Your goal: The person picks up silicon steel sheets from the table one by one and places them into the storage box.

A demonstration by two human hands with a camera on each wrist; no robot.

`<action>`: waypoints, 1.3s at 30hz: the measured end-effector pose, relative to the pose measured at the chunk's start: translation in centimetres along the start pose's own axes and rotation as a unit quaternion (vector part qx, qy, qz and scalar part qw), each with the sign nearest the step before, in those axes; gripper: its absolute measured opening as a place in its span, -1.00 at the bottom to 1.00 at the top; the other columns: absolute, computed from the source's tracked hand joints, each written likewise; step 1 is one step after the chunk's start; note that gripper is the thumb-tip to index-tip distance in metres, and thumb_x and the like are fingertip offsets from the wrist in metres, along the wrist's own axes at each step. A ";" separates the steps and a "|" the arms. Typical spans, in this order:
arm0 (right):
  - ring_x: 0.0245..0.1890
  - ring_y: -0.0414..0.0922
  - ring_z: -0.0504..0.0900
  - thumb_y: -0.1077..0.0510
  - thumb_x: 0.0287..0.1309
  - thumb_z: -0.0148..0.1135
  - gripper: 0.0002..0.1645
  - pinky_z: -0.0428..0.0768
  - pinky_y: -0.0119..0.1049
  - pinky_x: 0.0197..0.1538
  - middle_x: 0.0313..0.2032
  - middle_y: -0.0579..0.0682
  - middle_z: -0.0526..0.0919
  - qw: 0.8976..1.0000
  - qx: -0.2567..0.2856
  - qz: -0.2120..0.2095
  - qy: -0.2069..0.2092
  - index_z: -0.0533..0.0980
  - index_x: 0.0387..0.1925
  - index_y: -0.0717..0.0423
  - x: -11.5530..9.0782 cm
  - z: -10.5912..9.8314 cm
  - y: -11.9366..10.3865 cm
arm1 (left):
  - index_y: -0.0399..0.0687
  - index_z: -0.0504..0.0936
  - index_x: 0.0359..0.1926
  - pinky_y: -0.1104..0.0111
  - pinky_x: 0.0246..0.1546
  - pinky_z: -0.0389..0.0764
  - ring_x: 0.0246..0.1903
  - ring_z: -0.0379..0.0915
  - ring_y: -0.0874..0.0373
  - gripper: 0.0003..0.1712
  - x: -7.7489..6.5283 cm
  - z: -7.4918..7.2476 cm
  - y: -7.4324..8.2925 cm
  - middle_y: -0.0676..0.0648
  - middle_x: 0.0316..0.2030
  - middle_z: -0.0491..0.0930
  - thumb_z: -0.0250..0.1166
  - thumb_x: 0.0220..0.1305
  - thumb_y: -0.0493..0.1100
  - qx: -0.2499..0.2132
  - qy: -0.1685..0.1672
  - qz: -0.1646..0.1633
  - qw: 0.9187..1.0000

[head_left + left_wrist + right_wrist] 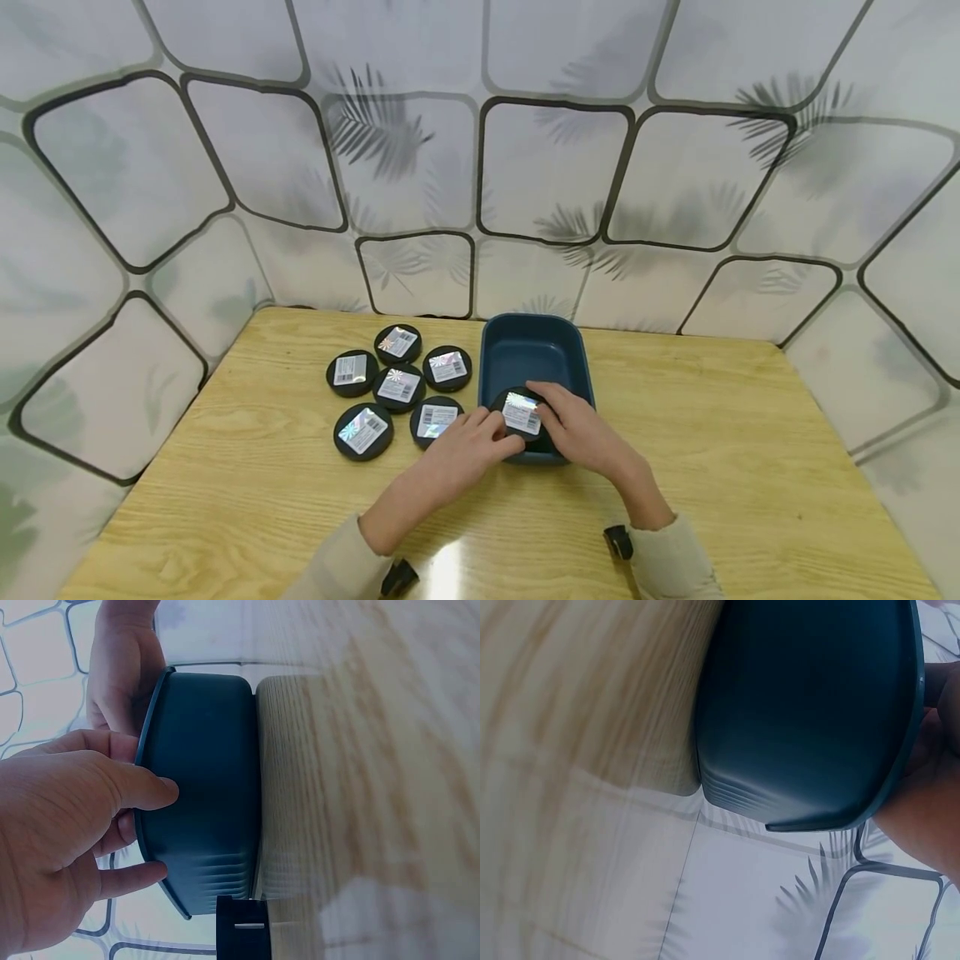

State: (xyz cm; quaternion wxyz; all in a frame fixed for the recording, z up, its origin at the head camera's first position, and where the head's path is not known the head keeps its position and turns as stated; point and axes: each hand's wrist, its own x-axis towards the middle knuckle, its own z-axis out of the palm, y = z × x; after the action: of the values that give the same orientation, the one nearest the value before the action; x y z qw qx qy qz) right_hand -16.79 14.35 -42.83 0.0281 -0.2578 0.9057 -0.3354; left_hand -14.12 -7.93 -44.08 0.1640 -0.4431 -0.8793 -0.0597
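A flat round black disc (521,412) with a white barcode label and a shiny foil patch is over the near part of a dark blue plastic bin (486,358). My right hand (581,429) grips the disc's right side, index finger at its far edge and thumb over the label. At its left edge, the curled fingers of my left hand (467,454) hold it, the thumb along the near edge. In the left wrist view that thumb overlaps the bin's outer wall (202,735). The bin hides most of my right hand (930,765) in the right wrist view.
Several similar labelled black discs (363,432) lie on the wooden table (247,467) left of the bin. One disc (435,419) is partly covered by my left hand. A patterned curtain (420,167) rises behind the table and along both sides.
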 end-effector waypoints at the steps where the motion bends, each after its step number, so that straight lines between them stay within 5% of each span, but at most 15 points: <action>1: 0.21 0.12 0.50 0.26 0.48 -0.06 -0.52 0.49 0.07 0.17 0.26 0.22 0.47 1.000 -0.001 0.003 0.001 0.33 0.35 0.28 0.0 0.0 0.0 | 0.20 0.53 -0.07 0.43 -0.39 0.31 -0.34 0.20 0.18 -0.79 0.0 0.0 0.0 0.06 -0.30 0.36 0.20 0.39 -0.24 0.000 -0.001 0.000 1.000; 13: 0.21 0.11 0.51 0.25 0.50 -0.11 -0.49 0.51 0.03 0.14 0.30 0.25 0.44 0.999 0.003 0.032 -0.016 0.27 0.40 0.28 -0.2 0.1 -0.5 | 0.19 0.53 -0.08 0.42 -0.37 0.33 -0.34 0.20 0.18 -0.80 0.0 -0.1 0.1 0.06 -0.31 0.37 0.21 0.38 -0.24 0.004 0.005 0.001 1.000; 21: -0.14 -0.08 0.53 0.27 0.50 -0.13 -0.42 0.46 -0.17 -0.11 0.35 0.28 0.37 0.999 -0.004 0.022 -0.026 0.15 0.46 0.32 -0.1 0.2 -0.3 | 0.19 0.53 -0.12 0.40 -0.36 0.38 -0.36 0.22 0.18 -0.83 0.0 0.2 0.1 0.08 -0.33 0.36 0.21 0.36 -0.22 0.012 0.025 0.003 1.000; 28: 0.26 0.09 0.46 0.23 0.51 -0.14 -0.43 0.49 0.00 0.14 0.39 0.27 0.32 0.999 0.006 0.028 -0.025 0.17 0.45 0.32 -0.4 0.2 -0.4 | 0.18 0.53 -0.12 0.40 -0.36 0.38 -0.35 0.23 0.18 -0.83 0.0 0.3 0.2 0.08 -0.33 0.37 0.22 0.36 -0.22 0.013 0.026 0.007 1.000; 39: 0.33 0.18 0.39 0.29 0.49 -0.12 -0.45 0.44 0.08 0.25 0.35 0.29 0.36 0.999 -0.009 0.023 -0.024 0.20 0.43 0.35 -0.4 0.3 -0.3 | 0.20 0.51 -0.11 0.37 -0.30 0.48 -0.34 0.28 0.17 -0.78 0.0 0.1 0.4 0.06 -0.30 0.40 0.27 0.32 -0.23 0.055 0.028 0.015 0.998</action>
State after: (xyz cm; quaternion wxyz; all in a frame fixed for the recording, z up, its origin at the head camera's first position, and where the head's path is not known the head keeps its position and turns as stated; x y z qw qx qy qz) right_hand -16.30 14.16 -42.97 0.0552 -0.2452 0.9132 -0.3207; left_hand -13.82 -7.68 -44.23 0.2138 -0.4448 -0.8695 -0.0213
